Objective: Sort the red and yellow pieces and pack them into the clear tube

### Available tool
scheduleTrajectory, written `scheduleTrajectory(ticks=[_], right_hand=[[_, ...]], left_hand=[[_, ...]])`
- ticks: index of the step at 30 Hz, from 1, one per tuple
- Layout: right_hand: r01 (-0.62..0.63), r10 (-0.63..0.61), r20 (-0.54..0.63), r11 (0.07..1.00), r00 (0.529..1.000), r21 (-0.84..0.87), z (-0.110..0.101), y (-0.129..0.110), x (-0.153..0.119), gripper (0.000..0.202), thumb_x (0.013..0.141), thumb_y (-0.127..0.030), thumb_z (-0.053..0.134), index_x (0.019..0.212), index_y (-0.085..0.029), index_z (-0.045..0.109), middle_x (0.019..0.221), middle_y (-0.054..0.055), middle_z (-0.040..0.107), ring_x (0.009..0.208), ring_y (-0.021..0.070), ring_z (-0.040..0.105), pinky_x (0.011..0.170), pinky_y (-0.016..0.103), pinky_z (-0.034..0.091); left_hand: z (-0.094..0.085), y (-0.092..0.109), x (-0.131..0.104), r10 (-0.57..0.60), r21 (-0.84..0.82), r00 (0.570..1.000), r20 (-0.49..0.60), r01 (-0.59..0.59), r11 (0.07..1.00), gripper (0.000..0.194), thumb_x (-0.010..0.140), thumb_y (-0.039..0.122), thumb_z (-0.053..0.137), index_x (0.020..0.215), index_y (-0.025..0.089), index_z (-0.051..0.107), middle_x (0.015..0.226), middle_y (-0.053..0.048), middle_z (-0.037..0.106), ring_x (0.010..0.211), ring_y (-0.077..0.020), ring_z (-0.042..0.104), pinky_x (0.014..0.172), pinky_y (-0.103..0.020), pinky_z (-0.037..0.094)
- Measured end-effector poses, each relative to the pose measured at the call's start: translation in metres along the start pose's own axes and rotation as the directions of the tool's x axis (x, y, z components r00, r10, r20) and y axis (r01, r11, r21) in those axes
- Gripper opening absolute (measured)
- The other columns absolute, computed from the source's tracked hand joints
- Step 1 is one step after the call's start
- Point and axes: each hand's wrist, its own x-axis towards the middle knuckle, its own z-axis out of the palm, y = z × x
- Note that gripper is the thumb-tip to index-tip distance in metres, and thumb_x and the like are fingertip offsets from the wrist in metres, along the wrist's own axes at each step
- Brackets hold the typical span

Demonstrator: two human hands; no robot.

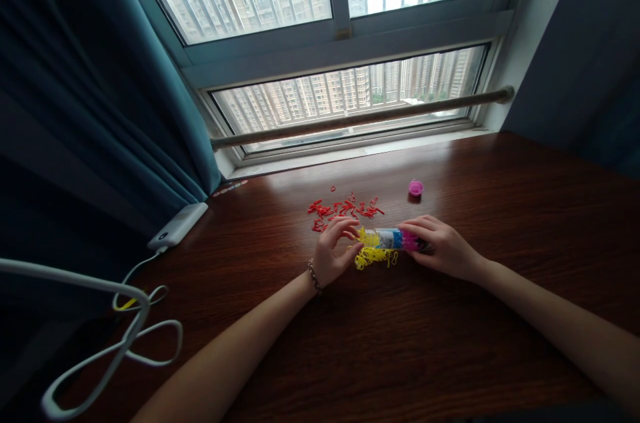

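Clear plastic tube (pixel 389 238), sideways over the wooden table (pixel 400 336). My right hand (pixel 445 250) grips its pink end, presumably to steady it. My left hand (pixel 333 260) curves round the yellow end, thumb and fingers apart; can't tell if they're pinching anything. Yellow loops (pixel 373 259) on the near side, likely for short reach. Red loops (pixel 345 208) far left, seemingly colour-sorted. Pink cap (pixel 415 188) far right, probably parked aside.
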Motion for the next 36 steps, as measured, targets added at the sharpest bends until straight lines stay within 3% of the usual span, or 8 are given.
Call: scheduleTrajectory(ticks=[7,13,19,24,27,33,36], right_hand=[[-0.018,0.018,0.004,1.000,1.000,0.015,0.000,-0.001,0.000,0.045,0.072,-0.016,0.058,0.116,-0.021,0.051,0.105,0.008,0.059,0.095,0.0235,0.054,0.083,0.039,0.047],[-0.029,0.029,0.003,1.000,1.000,0.009,0.001,0.001,-0.001,0.045,0.072,-0.016,0.059,0.116,-0.020,0.051,0.106,0.007,0.059,0.096,0.0234,0.053,0.084,0.039,0.046],[-0.016,0.016,-0.020,1.000,1.000,0.027,0.000,-0.002,0.000,0.044,0.072,-0.017,0.059,0.115,-0.022,0.052,0.104,0.007,0.060,0.093,0.0234,0.055,0.081,0.039,0.048],[-0.010,0.011,-0.008,0.999,1.000,0.033,-0.001,-0.003,0.001,0.046,0.071,-0.017,0.059,0.116,-0.022,0.051,0.105,0.007,0.060,0.094,0.0234,0.055,0.081,0.038,0.048],[-0.007,0.007,-0.016,1.000,1.000,0.030,0.000,-0.003,0.001,0.046,0.071,-0.017,0.059,0.115,-0.023,0.052,0.105,0.007,0.060,0.093,0.0236,0.056,0.080,0.039,0.048],[-0.020,0.021,-0.010,0.999,1.000,0.032,0.000,-0.003,0.000,0.045,0.072,-0.017,0.059,0.116,-0.022,0.051,0.105,0.007,0.060,0.094,0.0232,0.055,0.082,0.038,0.048],[-0.040,0.042,-0.031,0.998,0.999,0.042,0.000,-0.003,0.000,0.046,0.072,-0.018,0.059,0.116,-0.022,0.051,0.106,0.007,0.060,0.095,0.0233,0.055,0.083,0.038,0.048]], left_hand=[[-0.003,0.003,-0.003,-0.010,0.062,0.998,0.061,0.006,0.998,0.030,0.079,0.016,0.052,0.109,0.017,0.051,0.090,-0.006,0.067,0.084,-0.0154,0.061,0.083,-0.032,0.046],[0.002,-0.004,-0.006,-0.001,-0.038,1.000,0.004,0.001,0.999,0.032,0.079,0.016,0.054,0.110,0.018,0.049,0.104,-0.009,0.060,0.087,-0.0152,0.062,0.079,-0.030,0.050],[-0.001,-0.001,0.000,0.117,0.181,0.993,-0.033,-0.110,0.977,0.009,0.075,0.021,0.060,0.084,0.019,0.064,0.098,-0.007,0.057,0.089,-0.0164,0.057,0.080,-0.033,0.049],[-0.002,-0.003,0.001,0.130,0.294,0.989,-0.074,-0.103,0.950,0.012,0.072,0.025,0.064,0.082,0.019,0.064,0.092,-0.006,0.058,0.086,-0.0175,0.054,0.075,-0.032,0.047],[-0.002,-0.007,0.000,0.133,0.256,0.991,-0.011,-0.125,0.958,0.009,0.075,0.024,0.060,0.081,0.019,0.064,0.081,-0.005,0.059,0.079,-0.0155,0.055,0.072,-0.030,0.047],[-0.002,-0.002,-0.001,0.173,0.208,0.977,0.128,-0.197,0.958,0.019,0.081,0.017,0.050,0.096,0.020,0.062,0.087,-0.006,0.063,0.084,-0.0164,0.053,0.076,-0.032,0.046],[-0.002,0.002,-0.002,0.144,0.201,0.987,0.077,-0.157,0.967,0.026,0.081,0.019,0.051,0.106,0.018,0.054,0.099,-0.008,0.060,0.095,-0.0186,0.053,0.084,-0.036,0.044]])
